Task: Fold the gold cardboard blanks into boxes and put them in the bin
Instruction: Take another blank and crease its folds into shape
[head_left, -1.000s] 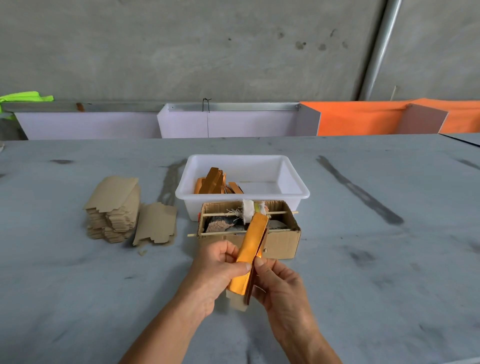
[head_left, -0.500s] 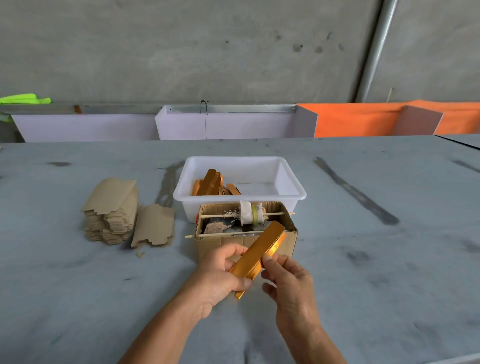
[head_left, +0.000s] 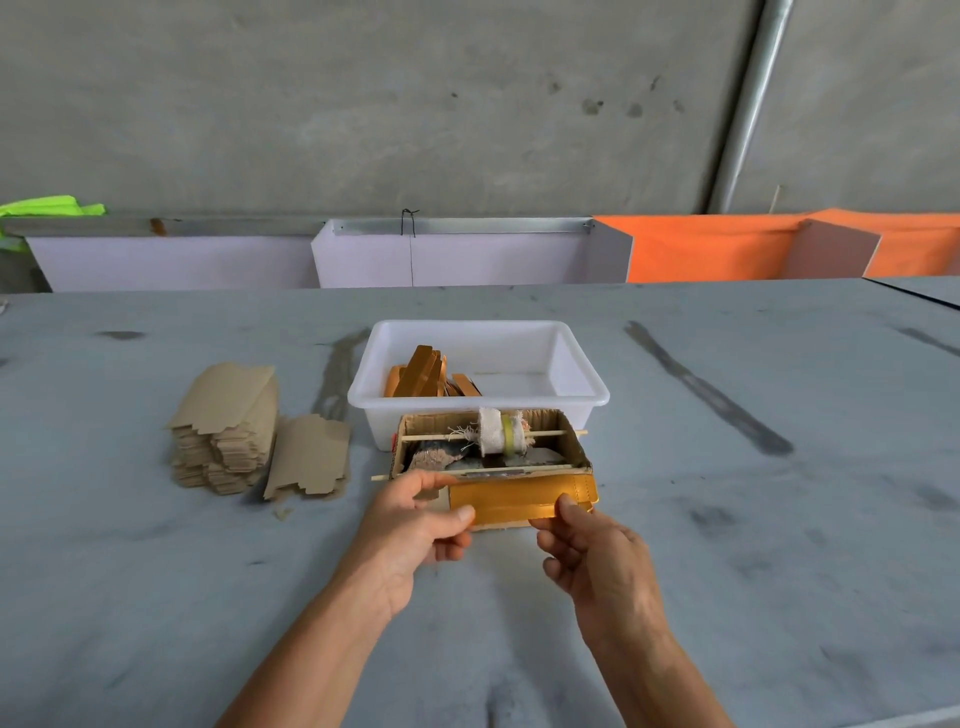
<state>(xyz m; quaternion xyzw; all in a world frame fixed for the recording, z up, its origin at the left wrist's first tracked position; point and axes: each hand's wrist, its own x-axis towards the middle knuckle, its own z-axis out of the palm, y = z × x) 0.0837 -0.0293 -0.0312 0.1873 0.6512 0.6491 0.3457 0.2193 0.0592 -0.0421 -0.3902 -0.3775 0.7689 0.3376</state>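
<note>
I hold a gold cardboard box (head_left: 519, 500) level in front of me, its long side across the view. My left hand (head_left: 410, 525) pinches its left end and my right hand (head_left: 592, 551) pinches its lower right edge. Behind it stands the white plastic bin (head_left: 576, 395) with several folded gold boxes (head_left: 423, 371) leaning in its left part. A stack of flat blanks (head_left: 223, 431), brown side up, lies to the left, with a single blank (head_left: 309, 457) next to it.
A small open brown cardboard box (head_left: 574, 441) with a tape roll (head_left: 498, 431) on a stick sits between the bin and my hands. White and orange panels line the table's far edge below a concrete wall.
The gold box has turned from nearly upright to level across the view. Both hands have shifted apart along it.
</note>
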